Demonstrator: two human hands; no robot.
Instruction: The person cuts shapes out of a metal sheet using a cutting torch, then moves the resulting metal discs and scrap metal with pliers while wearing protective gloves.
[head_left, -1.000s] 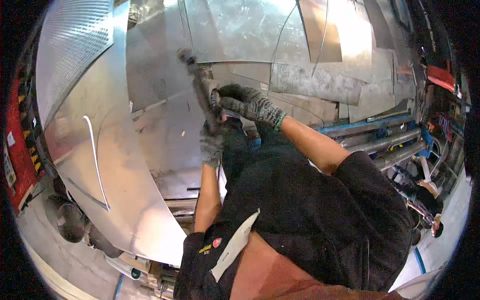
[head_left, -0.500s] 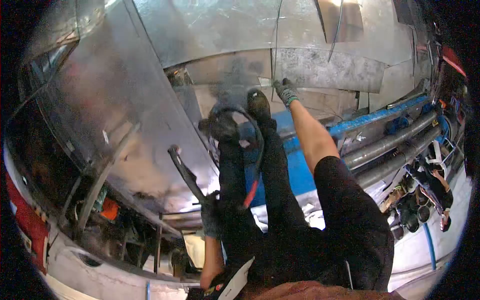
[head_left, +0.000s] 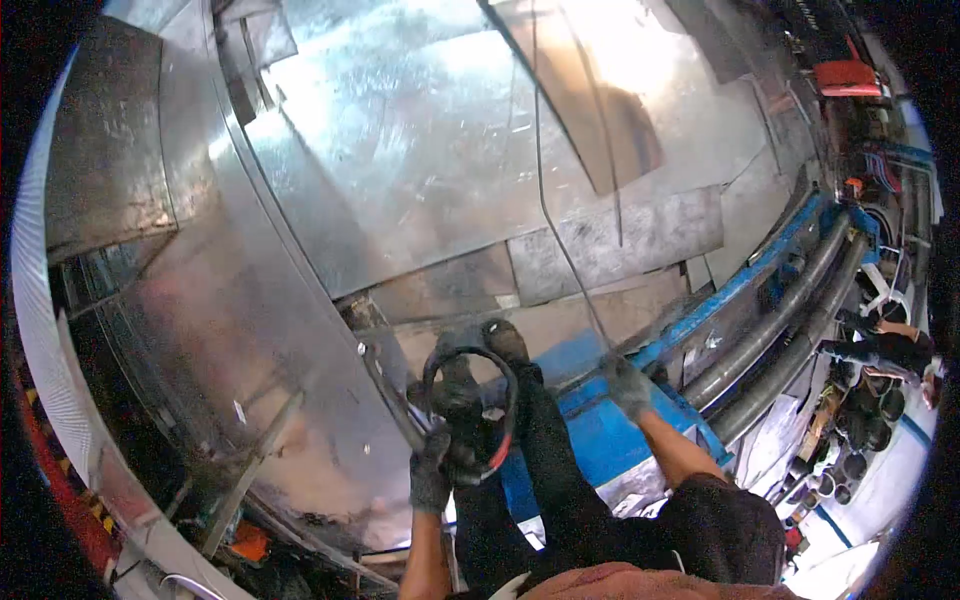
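Observation:
My left hand (head_left: pixel 431 472), in a dark glove, is closed around a dark, slightly curved bar-shaped tool (head_left: pixel 387 395) that points up and left over the metal sheet. Beside that hand, a black hose-like loop (head_left: pixel 514 392) with a red section (head_left: pixel 501 453) curves in front of my legs. My right hand (head_left: pixel 628 388), in a grey glove, is closed at the lower end of a long thin dark cable (head_left: pixel 548 215), right by the blue metal frame (head_left: pixel 590 425). Its fingers are blurred. My shoes (head_left: pixel 505 341) are at the edge of the sheets.
Large shiny metal sheets (head_left: pixel 400 150) lie ahead, with loose plates (head_left: pixel 620 240) on them. Long rollers (head_left: pixel 780 320) run along the right of the blue frame. Another person (head_left: pixel 880 345) is at far right near several round containers (head_left: pixel 875 410). An orange item (head_left: pixel 248 541) is at lower left.
My view has tilted up, showing more of the sheets. My right hand has drawn back toward me to the blue frame, with the cable now slanting to it. My left hand still grips the tool.

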